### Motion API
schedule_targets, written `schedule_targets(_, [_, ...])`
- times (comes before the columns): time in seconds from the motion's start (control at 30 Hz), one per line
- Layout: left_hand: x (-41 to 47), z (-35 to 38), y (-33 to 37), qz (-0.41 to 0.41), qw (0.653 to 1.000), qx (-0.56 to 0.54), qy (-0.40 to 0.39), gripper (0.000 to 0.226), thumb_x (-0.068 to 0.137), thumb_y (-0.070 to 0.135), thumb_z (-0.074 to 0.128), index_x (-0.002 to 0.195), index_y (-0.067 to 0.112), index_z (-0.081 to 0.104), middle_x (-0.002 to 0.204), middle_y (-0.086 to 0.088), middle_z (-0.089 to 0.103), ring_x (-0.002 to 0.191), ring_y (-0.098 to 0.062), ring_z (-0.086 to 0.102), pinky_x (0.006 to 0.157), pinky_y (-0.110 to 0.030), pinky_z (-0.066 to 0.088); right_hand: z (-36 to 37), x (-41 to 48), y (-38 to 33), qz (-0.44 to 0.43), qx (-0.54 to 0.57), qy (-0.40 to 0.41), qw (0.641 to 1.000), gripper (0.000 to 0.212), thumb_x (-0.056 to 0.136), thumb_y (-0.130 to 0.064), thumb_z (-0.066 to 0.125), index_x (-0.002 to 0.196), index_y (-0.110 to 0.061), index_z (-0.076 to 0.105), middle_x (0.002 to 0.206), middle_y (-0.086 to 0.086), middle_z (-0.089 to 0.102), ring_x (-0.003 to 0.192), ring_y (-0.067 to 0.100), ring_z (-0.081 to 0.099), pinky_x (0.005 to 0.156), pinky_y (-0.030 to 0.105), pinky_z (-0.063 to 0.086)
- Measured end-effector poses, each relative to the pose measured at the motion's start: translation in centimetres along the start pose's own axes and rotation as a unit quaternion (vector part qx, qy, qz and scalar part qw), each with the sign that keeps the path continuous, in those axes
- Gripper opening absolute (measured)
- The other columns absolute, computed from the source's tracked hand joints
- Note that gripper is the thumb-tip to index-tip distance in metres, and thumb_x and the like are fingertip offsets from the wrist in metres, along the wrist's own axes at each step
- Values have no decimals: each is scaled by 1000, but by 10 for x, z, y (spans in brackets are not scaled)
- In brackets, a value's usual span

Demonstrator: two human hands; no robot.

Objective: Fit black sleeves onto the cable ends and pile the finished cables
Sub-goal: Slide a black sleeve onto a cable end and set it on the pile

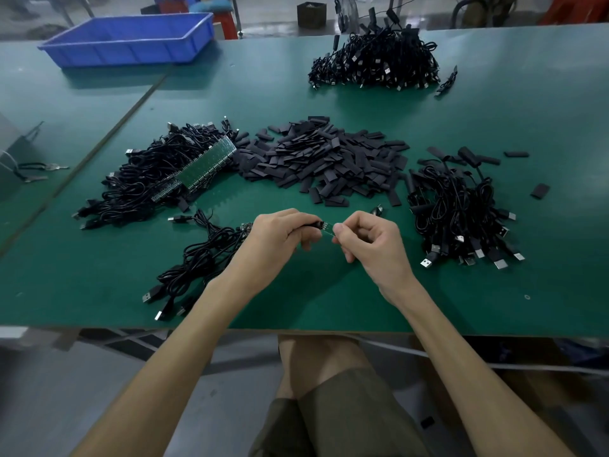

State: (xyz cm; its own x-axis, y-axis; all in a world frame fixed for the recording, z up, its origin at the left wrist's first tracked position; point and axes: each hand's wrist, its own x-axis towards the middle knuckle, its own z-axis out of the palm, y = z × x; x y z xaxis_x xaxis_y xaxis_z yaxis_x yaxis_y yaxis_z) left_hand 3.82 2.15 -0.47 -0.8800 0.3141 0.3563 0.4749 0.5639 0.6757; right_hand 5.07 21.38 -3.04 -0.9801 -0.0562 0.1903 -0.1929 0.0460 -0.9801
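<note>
Your left hand (280,230) curls its fingers round a black sleeve (311,224) on a cable end. Your right hand (369,239) pinches the small green board (327,227) jutting from that sleeve between thumb and forefinger, with the other fingers curled. Both hands are over the green table (296,308), near its front edge, with bare mat between wrists and edge. The sleeve heap (326,159) lies just beyond the hands, across a narrow open strip. Unsleeved cables (148,183) lie to the left, a small bundle (201,255) beside your left forearm, sleeved cables (461,206) to the right. Another pile (375,61) and a blue bin (131,37) sit near the far edge.
</note>
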Motion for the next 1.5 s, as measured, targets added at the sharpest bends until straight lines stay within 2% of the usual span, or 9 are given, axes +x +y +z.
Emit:
schedule_targets(0.17, [2,-5,-3,65,994,79,-36,16,95,3,67,109,4,74,90,4,62,72,2,58,74,-17,48,-2,1,5,2,-9,-19,1000,25,97,-16,69,76,-4,65,52,0,55,52,19,45,59,38,37])
schedule_targets(0.33, [2,-14,-3,83,986,108,-92,26,97,-10,57,115,2,70,102,5,58,85,21,57,81,-30,56,-3,2,6,7,-16,-27,999,25,99,-15,69,78,-3,66,53,2,55,54,24,43,59,41,36])
schedule_targets(0.47, [2,-15,-1,94,982,134,-96,23,98,2,61,118,7,70,104,0,63,86,-8,64,81,-43,55,-4,2,7,10,-16,-34,999,23,99,-20,69,78,-9,68,54,1,56,55,25,44,60,42,37])
schedule_targets(0.7, [2,-17,0,107,984,89,-113,28,95,-13,58,117,0,70,103,-11,62,87,-12,65,84,-41,58,-5,4,10,19,-10,-60,998,23,96,-29,69,77,-17,68,55,0,55,56,24,43,61,39,35])
schedule_targets(0.8, [2,-16,0,103,984,95,-108,24,95,-6,62,117,-1,70,102,-9,64,83,-9,63,81,-40,57,-5,4,10,13,-3,-54,998,23,97,-31,68,76,-20,68,55,-2,55,56,19,46,63,36,40])
schedule_targets(0.9, [-1,-11,5,96,986,107,-90,25,97,8,64,121,1,68,99,-6,62,80,-22,62,78,-39,52,-3,4,10,8,5,-41,999,25,100,-26,66,75,-25,68,55,-7,55,56,11,49,69,27,47])
schedule_targets(1.07, [-3,-7,10,88,987,123,-62,26,99,13,62,121,1,68,96,-8,63,83,-29,62,78,-46,52,-2,3,9,9,5,-30,999,23,101,-22,66,79,-16,67,57,-8,55,57,9,50,66,20,45])
schedule_targets(1.37, [-6,-8,10,82,978,186,-57,25,102,20,58,120,5,68,98,-9,66,80,-33,58,78,-40,47,0,1,7,-5,-53,-26,998,24,101,-25,65,80,-14,67,57,1,56,57,18,49,61,44,43])
schedule_targets(1.5, [-7,-9,11,88,981,164,-64,26,101,17,60,122,4,66,100,-10,65,86,-30,61,77,-43,50,-2,1,7,-2,-38,-29,999,24,101,-27,65,80,-16,67,58,-2,56,58,15,51,64,38,45])
